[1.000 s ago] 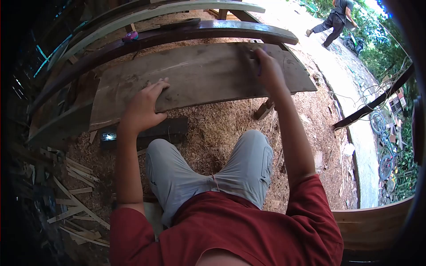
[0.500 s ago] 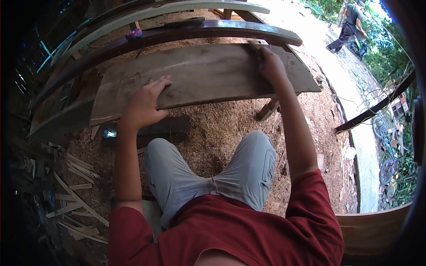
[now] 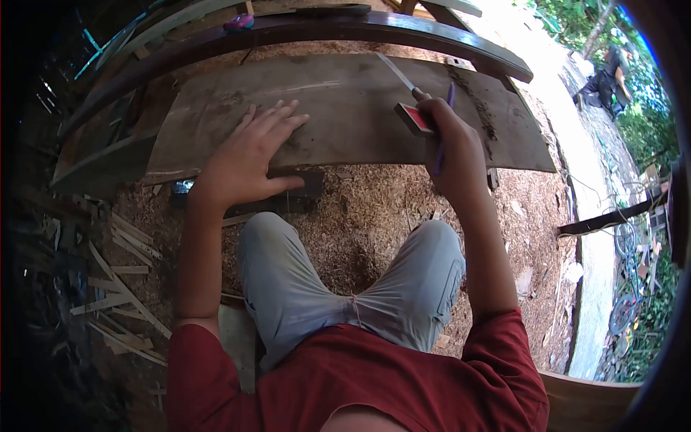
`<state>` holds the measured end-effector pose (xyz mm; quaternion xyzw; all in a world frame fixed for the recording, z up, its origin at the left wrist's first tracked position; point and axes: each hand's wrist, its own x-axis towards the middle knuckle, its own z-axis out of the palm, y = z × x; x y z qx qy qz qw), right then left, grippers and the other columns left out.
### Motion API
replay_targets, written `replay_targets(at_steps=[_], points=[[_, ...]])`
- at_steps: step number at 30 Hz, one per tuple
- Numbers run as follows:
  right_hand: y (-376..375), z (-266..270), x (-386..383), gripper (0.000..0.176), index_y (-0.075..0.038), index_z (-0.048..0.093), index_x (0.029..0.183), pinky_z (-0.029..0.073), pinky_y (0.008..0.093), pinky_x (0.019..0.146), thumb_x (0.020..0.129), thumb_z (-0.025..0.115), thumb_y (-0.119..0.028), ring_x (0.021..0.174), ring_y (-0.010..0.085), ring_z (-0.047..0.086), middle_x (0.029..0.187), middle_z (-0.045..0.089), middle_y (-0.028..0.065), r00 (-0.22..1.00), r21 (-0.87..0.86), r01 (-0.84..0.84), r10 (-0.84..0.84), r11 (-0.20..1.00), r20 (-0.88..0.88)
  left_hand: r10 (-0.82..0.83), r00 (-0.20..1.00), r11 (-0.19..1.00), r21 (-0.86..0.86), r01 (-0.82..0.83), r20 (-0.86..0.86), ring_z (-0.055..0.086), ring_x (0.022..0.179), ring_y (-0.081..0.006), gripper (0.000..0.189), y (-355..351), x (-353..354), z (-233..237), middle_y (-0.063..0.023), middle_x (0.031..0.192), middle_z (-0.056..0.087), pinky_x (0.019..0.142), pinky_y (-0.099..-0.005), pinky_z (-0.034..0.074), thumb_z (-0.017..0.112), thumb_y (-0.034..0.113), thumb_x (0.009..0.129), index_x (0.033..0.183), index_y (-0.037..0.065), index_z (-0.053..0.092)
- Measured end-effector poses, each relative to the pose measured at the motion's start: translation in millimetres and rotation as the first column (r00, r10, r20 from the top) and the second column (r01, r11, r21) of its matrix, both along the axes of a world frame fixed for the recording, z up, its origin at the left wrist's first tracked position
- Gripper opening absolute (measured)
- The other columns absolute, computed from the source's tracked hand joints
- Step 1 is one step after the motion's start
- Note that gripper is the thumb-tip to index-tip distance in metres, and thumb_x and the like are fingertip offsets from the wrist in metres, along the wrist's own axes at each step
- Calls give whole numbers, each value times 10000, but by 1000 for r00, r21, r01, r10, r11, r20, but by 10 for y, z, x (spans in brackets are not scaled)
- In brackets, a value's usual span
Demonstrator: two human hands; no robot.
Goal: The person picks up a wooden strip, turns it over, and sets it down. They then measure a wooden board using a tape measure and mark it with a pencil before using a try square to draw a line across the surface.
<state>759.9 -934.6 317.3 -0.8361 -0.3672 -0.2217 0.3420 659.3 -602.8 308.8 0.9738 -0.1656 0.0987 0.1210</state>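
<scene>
A wide wooden board lies across the supports in front of my knees. My left hand rests on its left part, fingers spread, the thumb over the near edge. Above the right part, my right hand is closed round a try square, its thin metal blade pointing up and left and its dark stock with a red face by my fingers. A purple pencil is also held in that hand. A dark line of marks or debris runs across the board right of the hand.
A dark beam curves behind the board, with a pink object on it. Wood shavings cover the ground. Offcuts lie at the left. Another person is at the upper right, beyond a dark post.
My right hand has come nearer, and the square and pencil now show clearly. The fingers of my left hand have spread. The view has shifted; the other person appears lower and bent.
</scene>
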Motion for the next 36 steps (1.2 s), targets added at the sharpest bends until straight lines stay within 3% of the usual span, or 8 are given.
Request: replay_targets(at_steps=[6, 15, 20, 23, 25, 29, 33, 36], points=[[256, 515, -159, 488, -16, 648, 1307, 574, 503, 986, 865, 488, 116, 1198, 474, 717, 1308, 729, 269, 984, -83, -46, 30, 996, -176, 0, 997, 999, -49, -4, -80, 291, 1660, -412, 1081, 195, 60, 99, -214, 1780, 333, 1347, -645, 188, 539, 884, 933, 1688, 119, 431], [1102, 1144, -414, 233, -8, 641, 1166, 500, 550, 1158, 970, 514, -12, 1442, 490, 591, 1494, 677, 251, 934, -179, -234, 169, 956, -316, 381, 924, 891, -251, -377, -35, 132, 1699, -445, 1017, 728, -766, 670, -236, 1822, 196, 1330, -683, 133, 340, 873, 1017, 1686, 113, 438], [1966, 2001, -1003, 300, -14, 733, 1164, 561, 473, 1036, 879, 682, 63, 1236, 413, 693, 1415, 746, 174, 843, -210, -463, 355, 861, -403, 601, 780, 483, -697, -530, -177, 95, 1704, -451, 845, 907, -2020, 1537, -231, 1822, 205, 1340, -649, 112, 333, 746, 1113, 1642, 111, 508], [2627, 2729, -1516, 389, -33, 745, 1146, 555, 485, 1053, 792, 674, 111, 1254, 409, 684, 1395, 753, 175, 713, -174, -669, 557, 722, -426, 678, 678, 286, -748, -600, -284, 318, 1650, -410, 676, 958, -2922, 2158, -228, 1711, 439, 1327, -567, 243, 405, 601, 1167, 1557, 84, 597], [3052, 3245, -1853, 396, -36, 741, 1142, 546, 491, 1071, 778, 678, 107, 1273, 412, 676, 1404, 750, 176, 616, -147, -766, 648, 626, -447, 520, 660, -155, -820, -551, -542, 546, 1493, -312, 527, 1004, -3448, 2656, -170, 1519, 639, 1254, -464, 391, 484, 467, 1189, 1470, 56, 657], [3877, 3988, -2464, 405, -53, 731, 1132, 514, 505, 1127, 758, 687, 94, 1335, 424, 652, 1440, 738, 168, 297, -9, -944, 835, 331, -462, 684, 496, -250, -810, -530, -535, 676, 1290, -228, 431, 1221, -4184, 3642, -132, 1367, 721, 1124, -432, 518, 565, 380, 1175, 1397, 39, 708], [4679, 4394, -2888, 404, -72, 715, 1197, 516, 517, 1132, 803, 728, 16, 1400, 429, 627, 1486, 710, 154, -11, 48, -999, 916, 8, -400, 770, 363, -405, -842, -357, -525, 635, 1386, -267, 492, 1623, -4533, 4127, -171, 1460, 653, 1172, -414, 500, 580, 365, 1173, 1477, -20, 613], [5247, 4528, -3091, 373, -82, 713, 1199, 521, 525, 1133, 834, 743, -13, 1426, 407, 621, 1502, 703, 131, -160, 90, -987, 877, -134, -453, 658, 151, -753, -652, 93, -738, 717, 1282, -324, 519, 2057, -4558, 4428, -191, 1438, 670, 1139, -421, 566, 628, 346, 1145, 1477, -49, 575]])
